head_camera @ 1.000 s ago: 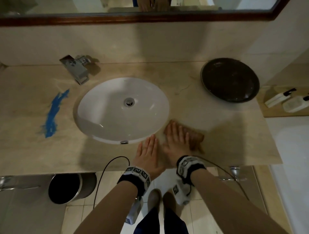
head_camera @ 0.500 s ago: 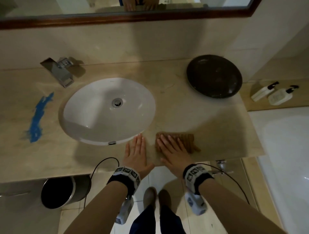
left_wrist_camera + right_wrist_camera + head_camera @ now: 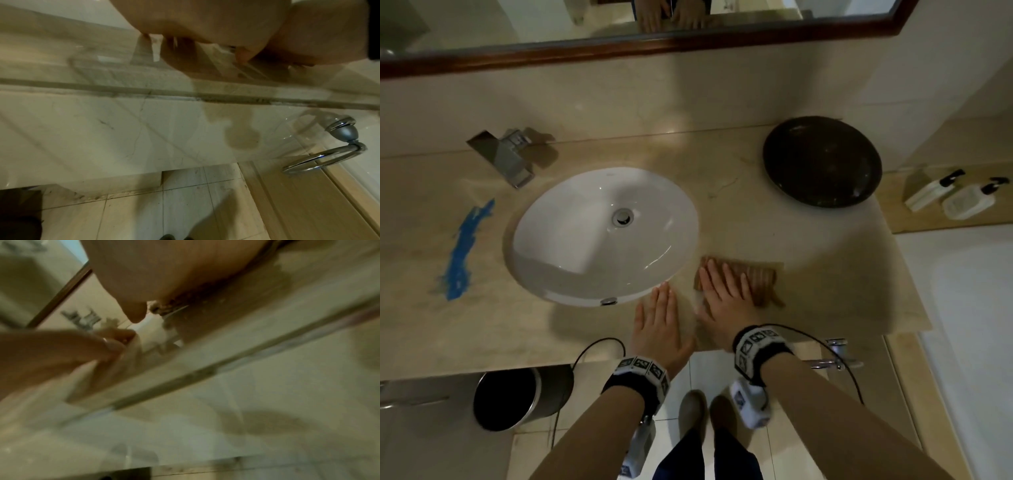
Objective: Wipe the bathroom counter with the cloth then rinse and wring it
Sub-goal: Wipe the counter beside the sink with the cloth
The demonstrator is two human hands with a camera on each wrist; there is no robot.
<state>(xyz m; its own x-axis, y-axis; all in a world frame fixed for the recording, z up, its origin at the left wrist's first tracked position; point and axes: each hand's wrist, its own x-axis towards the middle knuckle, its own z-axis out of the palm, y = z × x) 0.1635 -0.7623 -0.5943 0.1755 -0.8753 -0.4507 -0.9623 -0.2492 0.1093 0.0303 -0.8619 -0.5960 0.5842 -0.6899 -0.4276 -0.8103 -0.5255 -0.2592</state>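
We are pressing the cloth (image 3: 758, 279) flat on the tabletop (image 3: 808, 260), just beside the sink (image 3: 599, 236) on its right, near the front edge. Its long axis is running away from the sink, toward the dark bowl's (image 3: 822, 161) side. Our right hand (image 3: 726, 296) is lying on the cloth's sink-side end, fingers straight and spread, gripping nothing. Our left hand (image 3: 659, 320) is resting flat on bare tabletop between the cloth and the sink's front rim, fingers straight, holding nothing. The right hand is the nearer one, so we are judging the coming stroke to be its job. The blue smear (image 3: 462, 253) is sitting well apart, beyond the sink's far side.
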